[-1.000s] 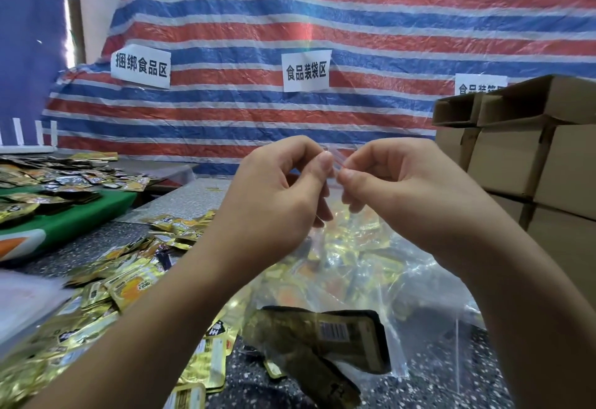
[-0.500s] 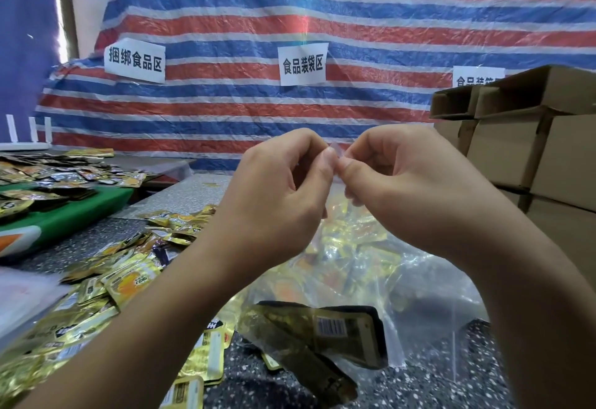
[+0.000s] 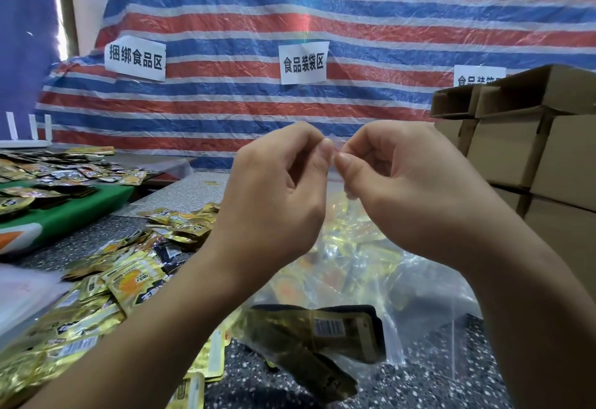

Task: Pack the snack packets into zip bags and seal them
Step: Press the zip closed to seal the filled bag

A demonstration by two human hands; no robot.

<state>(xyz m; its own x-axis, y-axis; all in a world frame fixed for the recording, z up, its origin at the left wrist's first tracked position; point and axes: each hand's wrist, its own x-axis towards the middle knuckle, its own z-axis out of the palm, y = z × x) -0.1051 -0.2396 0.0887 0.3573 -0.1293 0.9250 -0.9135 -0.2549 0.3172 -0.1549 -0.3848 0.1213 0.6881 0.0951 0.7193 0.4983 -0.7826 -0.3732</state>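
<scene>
Clear zip bag, gold packets inside, top pinched by both hands

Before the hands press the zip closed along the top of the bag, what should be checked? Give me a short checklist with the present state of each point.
1. Both hands on the top edge: left hand and right hand pinch the zip bag at its top middle. Ok.
2. Packets inside: gold snack packets show through the plastic. Ok.
3. No packet caught in the zip line: cannot tell, the fingers hide it.
4. Zip already shut anywhere: cannot tell.
5. Bag supported: its bottom rests on the table. Ok.
</scene>
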